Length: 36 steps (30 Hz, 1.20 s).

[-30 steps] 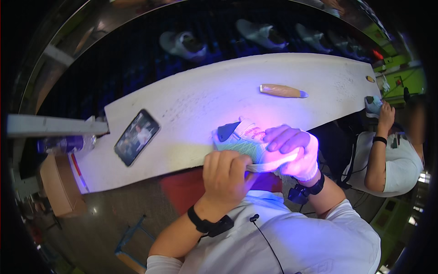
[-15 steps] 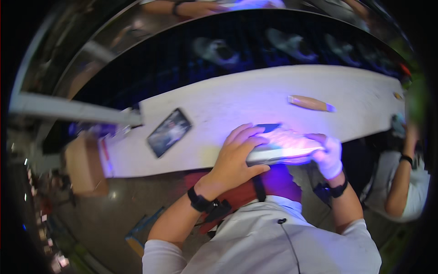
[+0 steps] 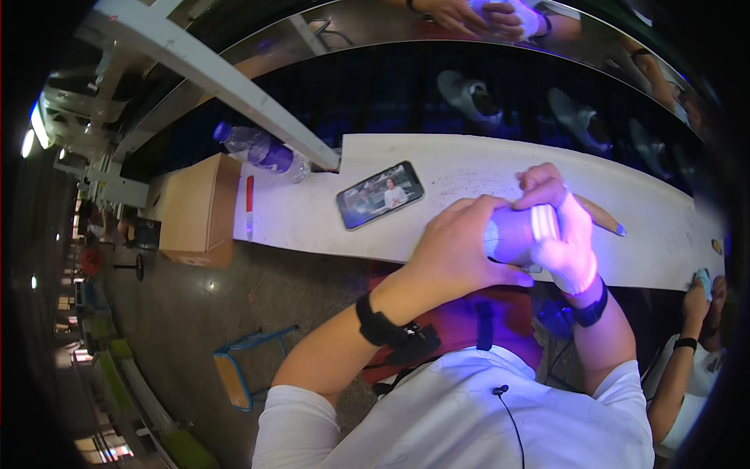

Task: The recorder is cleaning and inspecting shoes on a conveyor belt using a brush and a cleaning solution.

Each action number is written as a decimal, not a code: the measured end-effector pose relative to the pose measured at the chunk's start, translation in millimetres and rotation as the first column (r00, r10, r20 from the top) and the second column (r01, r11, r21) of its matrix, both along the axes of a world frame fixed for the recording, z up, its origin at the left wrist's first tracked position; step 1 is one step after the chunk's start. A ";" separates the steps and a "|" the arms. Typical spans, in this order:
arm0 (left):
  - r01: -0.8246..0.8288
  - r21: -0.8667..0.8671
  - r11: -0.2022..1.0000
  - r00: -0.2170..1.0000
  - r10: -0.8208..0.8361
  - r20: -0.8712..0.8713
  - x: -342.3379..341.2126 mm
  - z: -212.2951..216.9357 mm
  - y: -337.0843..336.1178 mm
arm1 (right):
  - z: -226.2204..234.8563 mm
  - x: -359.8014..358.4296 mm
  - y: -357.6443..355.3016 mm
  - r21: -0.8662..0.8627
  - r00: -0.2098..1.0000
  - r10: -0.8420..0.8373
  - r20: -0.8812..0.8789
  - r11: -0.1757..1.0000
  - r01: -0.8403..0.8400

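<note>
A shoe [image 3: 513,236] with a pale knit upper and a white sole edge is held between my hands over the table's near edge, lit violet. My left hand [image 3: 453,246] wraps its near-left side, thumb below and fingers above. My right hand [image 3: 574,246], partly covered by a white glove, closes on its right end, with bent bare fingertips above. Much of the shoe is hidden by the hands. Just beyond my right hand lies a tan, tapered tool [image 3: 600,213] with a pale tip, partly covered by that hand.
On the white table [image 3: 305,227] lie a phone [image 3: 380,195] with a lit screen and a red-handled tool [image 3: 250,205]. A bottle [image 3: 262,150], a cardboard box [image 3: 199,207] and a metal post [image 3: 226,82] stand left. Shoes [image 3: 473,98] sit on the dark conveyor beyond. A co-worker's arm [image 3: 681,367] is at right.
The shoe has turned from lying lengthwise to being gripped more end-on, with the hands closer together. My view has swung left, so the phone, box and bottle appear farther right.
</note>
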<state>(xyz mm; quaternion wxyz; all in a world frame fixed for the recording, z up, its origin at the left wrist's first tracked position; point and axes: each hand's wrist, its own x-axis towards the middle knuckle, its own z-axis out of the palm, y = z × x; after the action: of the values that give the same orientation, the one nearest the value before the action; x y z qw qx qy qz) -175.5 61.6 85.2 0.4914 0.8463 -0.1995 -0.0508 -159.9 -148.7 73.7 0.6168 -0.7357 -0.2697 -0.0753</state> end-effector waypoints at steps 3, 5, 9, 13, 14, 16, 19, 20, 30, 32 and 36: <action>0.007 0.016 1.000 0.995 -0.006 -0.098 2.2 5.6 11.5 | -13.4 10.0 8.8 0.212 0.974 0.040 -0.224 0.977 0.009; 0.011 -0.009 1.000 0.987 -0.012 -0.162 7.5 -1.0 16.5 | -28.3 26.1 14.9 0.912 0.828 0.496 -0.262 0.407 0.045; -0.083 0.035 0.996 0.975 0.088 -0.202 14.2 -10.4 18.0 | -12.1 42.9 25.9 0.833 0.794 0.482 -0.369 0.551 0.053; -0.092 0.132 0.987 0.971 0.118 -0.206 25.6 5.3 7.7 | -4.2 49.7 25.9 0.385 0.841 0.290 -0.457 0.917 -0.107; -0.079 0.130 0.988 0.972 0.105 -0.208 29.5 9.4 1.5 | -5.4 54.2 23.0 0.311 0.869 0.273 -0.414 0.939 -0.146; -0.055 0.207 0.977 0.974 0.099 -0.206 38.2 16.7 -11.2 | -0.9 56.8 11.3 0.287 0.874 0.241 -0.422 0.950 -0.124; -0.001 0.340 0.940 0.994 0.037 -0.101 47.2 29.5 -34.7 | -2.2 53.9 -10.5 0.297 0.870 0.229 -0.438 0.950 -0.101; 0.018 0.332 0.943 0.995 0.017 -0.101 47.0 33.6 -42.5 | -8.3 52.5 -18.3 0.314 0.900 0.238 -0.364 0.942 -0.122; 0.156 0.534 0.831 0.850 -0.389 0.356 0.1 39.1 -73.6 | 15.7 -30.5 -72.8 0.104 0.962 0.107 -0.251 0.991 -0.083; 0.248 0.589 0.769 0.818 -0.492 0.298 3.7 39.3 -59.0 | 24.0 -45.8 -71.1 -0.220 0.997 0.018 -0.072 0.975 -0.034; 0.333 0.454 0.827 0.822 -0.490 0.289 6.5 54.1 -11.6 | 19.7 -75.5 -60.7 -0.379 0.998 -0.022 0.066 0.924 0.046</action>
<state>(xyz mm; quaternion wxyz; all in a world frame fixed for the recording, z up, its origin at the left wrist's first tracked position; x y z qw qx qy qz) -169.0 50.0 139.3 0.2423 0.8531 -0.4615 -0.0248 -235.4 -209.4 93.4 0.4528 -0.8431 -0.2850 -0.0546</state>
